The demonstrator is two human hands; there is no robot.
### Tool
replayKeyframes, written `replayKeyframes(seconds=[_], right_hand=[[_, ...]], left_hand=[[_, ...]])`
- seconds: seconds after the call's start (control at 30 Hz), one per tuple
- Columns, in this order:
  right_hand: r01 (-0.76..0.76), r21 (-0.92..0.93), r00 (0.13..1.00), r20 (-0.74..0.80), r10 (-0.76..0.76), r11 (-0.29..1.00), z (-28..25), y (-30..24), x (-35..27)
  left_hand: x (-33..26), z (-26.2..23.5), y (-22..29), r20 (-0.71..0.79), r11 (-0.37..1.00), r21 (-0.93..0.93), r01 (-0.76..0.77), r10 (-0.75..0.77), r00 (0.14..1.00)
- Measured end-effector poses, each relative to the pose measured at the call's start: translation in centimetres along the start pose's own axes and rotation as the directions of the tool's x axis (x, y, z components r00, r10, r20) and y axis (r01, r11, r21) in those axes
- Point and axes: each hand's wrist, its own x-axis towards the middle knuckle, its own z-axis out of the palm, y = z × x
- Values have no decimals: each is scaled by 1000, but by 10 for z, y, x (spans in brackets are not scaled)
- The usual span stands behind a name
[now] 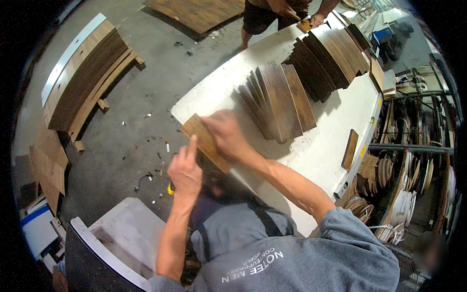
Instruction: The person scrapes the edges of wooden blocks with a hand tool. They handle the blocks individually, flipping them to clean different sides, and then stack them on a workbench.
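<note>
A short brown wooden board [206,146] is tilted over the near left end of the white table. My left hand [185,168] grips its left long edge, index finger stretched along the face and the other fingers curled. My right hand [226,136] is closed at the board's right edge, partly over its face. Motion blurs that hand, and whatever lies in its fingers is hidden. Beyond my hands, a fanned row of similar dark brown boards [279,102] rests on the table.
More brown boards [335,53] lie overlapped farther along the white table [301,180]. One small board [349,149] lies near its right edge, beside a long level [362,151]. Another person's hand [317,20] works at the far end. Stacked panels [87,78] stand left; shelving [413,148] stands right.
</note>
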Motion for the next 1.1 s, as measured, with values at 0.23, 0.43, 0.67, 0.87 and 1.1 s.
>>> replayKeyframes(seconds=[0.23,0.43,0.67,0.87,1.1], right_hand=[[-9,85,999,-30,11,996,-3,-6,2],[-24,44,1000,16,24,999,-1,0,0],[-11,52,1000,3,10,999,-3,0,-2],[5,36,1000,20,-5,999,3,9,0],[-19,28,998,53,17,999,-2,9,0]], left_hand=[[25,-10,-17,-48,988,-128,88,-95,994],[-29,-1,13,50,992,-95,-87,92,994],[-23,-9,12,99,993,-101,-61,71,993],[-98,8,45,192,951,-231,-207,253,948],[-6,7,-15,-141,870,-489,69,-156,978]])
